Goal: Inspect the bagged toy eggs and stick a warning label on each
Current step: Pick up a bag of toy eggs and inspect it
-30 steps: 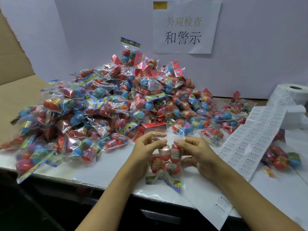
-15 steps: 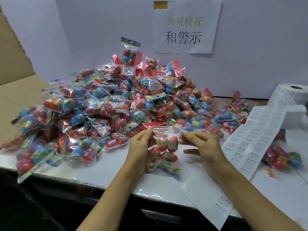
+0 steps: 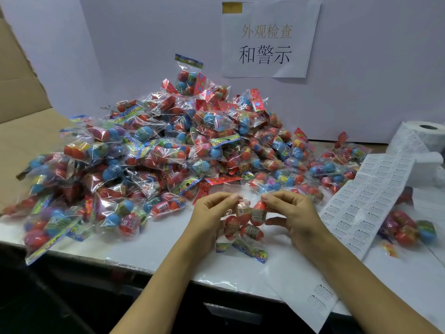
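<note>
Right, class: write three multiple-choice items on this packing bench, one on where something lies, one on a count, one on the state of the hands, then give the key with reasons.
1. Where does the label sheet lie?
A. right of the held bag
B. on the pile
C. on the wall

2. How many eggs show in the held bag?
A. one
B. four
C. nine

3. What are the hands doing?
A. resting flat
B. both pinching the bag's top
C. peeling a label

Key: 1 A, it runs down the table beside the right hand. 2 B, four reddish eggs show. 3 B, the left hand and right hand pinch the film.
</note>
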`<state>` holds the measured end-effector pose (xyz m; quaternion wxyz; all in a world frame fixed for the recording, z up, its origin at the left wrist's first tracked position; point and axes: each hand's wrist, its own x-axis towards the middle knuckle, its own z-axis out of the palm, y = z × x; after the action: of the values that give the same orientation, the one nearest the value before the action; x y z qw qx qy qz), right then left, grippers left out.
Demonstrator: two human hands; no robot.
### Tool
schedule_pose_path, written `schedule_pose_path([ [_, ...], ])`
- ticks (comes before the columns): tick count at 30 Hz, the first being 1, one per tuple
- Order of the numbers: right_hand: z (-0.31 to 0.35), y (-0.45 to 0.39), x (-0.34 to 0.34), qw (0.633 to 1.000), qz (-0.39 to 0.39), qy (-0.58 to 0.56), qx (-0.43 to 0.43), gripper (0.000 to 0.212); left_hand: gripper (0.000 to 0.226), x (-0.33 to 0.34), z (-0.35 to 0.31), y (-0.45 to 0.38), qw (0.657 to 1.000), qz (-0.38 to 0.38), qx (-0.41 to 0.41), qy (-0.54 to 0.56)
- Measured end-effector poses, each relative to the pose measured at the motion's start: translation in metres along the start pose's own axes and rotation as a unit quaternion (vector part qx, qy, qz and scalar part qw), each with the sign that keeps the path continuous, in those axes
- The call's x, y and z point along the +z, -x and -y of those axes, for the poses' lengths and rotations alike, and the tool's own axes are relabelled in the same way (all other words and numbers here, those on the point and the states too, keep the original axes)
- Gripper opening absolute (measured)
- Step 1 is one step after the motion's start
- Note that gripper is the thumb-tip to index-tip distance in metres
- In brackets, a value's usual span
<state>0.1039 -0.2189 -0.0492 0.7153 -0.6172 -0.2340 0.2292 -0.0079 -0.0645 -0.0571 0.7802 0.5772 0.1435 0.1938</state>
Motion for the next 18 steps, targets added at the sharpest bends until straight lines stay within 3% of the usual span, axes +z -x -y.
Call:
schedule_pose_path([
  [4,0.0003,-0.0003,0.0031,1.000,0.007,-0.017,-0.009,0.033,0.017,-0.0020,-0.0037,-0.0019,0.999,-0.016,-0.020,0.047],
  [12,0.0013,0.0009,0.0052,0.999,0.016,-0.029,-0.004,0.020,0.027,-0.0011,-0.0026,-0.0024,0.998,-0.029,-0.034,0.040],
  [18,-0.0030,-0.0026,0.0004,0.999,0.017,-0.038,-0.002,0.025,0.034,-0.0013,-0.0008,-0.0037,0.997,-0.005,-0.038,0.068],
])
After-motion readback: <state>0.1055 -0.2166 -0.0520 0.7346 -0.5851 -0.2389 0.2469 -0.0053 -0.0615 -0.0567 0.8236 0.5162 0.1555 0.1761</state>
